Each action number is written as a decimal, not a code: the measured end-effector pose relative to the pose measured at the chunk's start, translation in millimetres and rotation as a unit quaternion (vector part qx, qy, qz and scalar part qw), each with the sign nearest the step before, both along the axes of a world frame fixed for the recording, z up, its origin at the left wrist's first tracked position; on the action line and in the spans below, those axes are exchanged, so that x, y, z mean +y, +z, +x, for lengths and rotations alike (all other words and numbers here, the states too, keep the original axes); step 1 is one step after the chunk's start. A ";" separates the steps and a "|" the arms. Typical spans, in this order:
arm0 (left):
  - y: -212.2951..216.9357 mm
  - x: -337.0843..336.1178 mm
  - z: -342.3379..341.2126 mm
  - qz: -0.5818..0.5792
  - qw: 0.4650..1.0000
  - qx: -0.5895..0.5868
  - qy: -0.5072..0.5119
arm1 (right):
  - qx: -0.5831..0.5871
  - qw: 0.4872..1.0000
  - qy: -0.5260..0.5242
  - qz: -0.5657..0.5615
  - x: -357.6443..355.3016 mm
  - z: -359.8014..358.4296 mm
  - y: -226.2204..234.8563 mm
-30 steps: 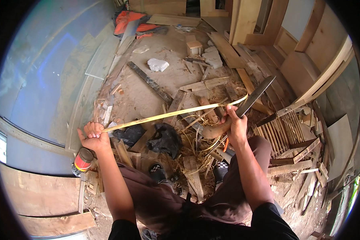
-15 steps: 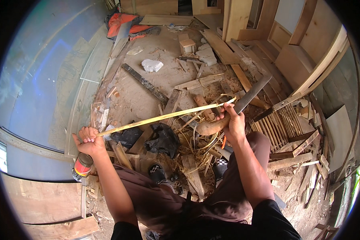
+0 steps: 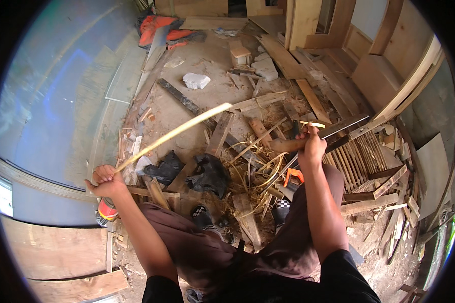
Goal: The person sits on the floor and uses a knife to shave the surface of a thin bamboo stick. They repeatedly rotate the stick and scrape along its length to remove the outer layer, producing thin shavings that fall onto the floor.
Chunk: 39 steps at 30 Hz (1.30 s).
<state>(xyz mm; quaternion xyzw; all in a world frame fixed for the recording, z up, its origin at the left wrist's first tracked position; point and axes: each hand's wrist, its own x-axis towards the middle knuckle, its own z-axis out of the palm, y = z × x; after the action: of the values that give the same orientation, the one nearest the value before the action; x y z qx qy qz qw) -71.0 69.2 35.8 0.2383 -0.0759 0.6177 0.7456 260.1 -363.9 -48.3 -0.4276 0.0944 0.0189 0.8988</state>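
My left hand (image 3: pixel 106 182) is closed round one end of a long pale yellow bamboo strip (image 3: pixel 174 132). The strip slants up and away to the right, its far end free in the air. In my right hand (image 3: pixel 313 145) is a machete with a curved wooden handle (image 3: pixel 287 145); its dark blade (image 3: pixel 345 129) points right and away. A short pale piece of strip (image 3: pixel 313 124) is pinched at the fingertips of that hand. Beneath the hands, thin shavings (image 3: pixel 268 174) lie tangled on the floor between my feet.
Black plastic bags (image 3: pixel 207 175) lie left of the shavings. An orange handle (image 3: pixel 294 175) is near my right knee, beside a slatted wooden crate (image 3: pixel 361 157). Wood offcuts, a white lump (image 3: pixel 196 81) and a dark pole (image 3: pixel 182 98) cover the floor. A red-yellow can (image 3: pixel 106 208) stands left.
The strip no longer spans both hands: its far end has come away from my right hand, leaving a short piece there. The machete has swung lower and to the right.
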 end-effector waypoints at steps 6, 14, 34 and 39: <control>-4.1 -11.6 14.4 -0.099 0.984 0.108 -0.103 | 0.085 0.977 0.166 -0.101 4.0 -26.2 -3.4; -11.4 -64.8 64.4 -0.020 0.924 0.177 -0.339 | -0.055 0.905 0.326 -0.267 30.5 -81.5 -19.3; -40.3 -112.7 128.3 -0.036 0.930 0.297 -0.214 | 0.010 0.753 0.627 -0.198 68.6 -151.0 -28.9; -38.8 -121.1 131.6 0.086 0.868 0.489 0.002 | 0.082 0.816 0.555 -0.137 68.9 -138.5 -22.9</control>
<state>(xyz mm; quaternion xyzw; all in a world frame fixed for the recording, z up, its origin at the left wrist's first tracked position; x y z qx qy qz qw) 60.6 -51.9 -3.0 0.5733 0.2457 0.4144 0.6627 121.6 -295.0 -71.2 -0.5229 -0.0836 0.5366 0.6570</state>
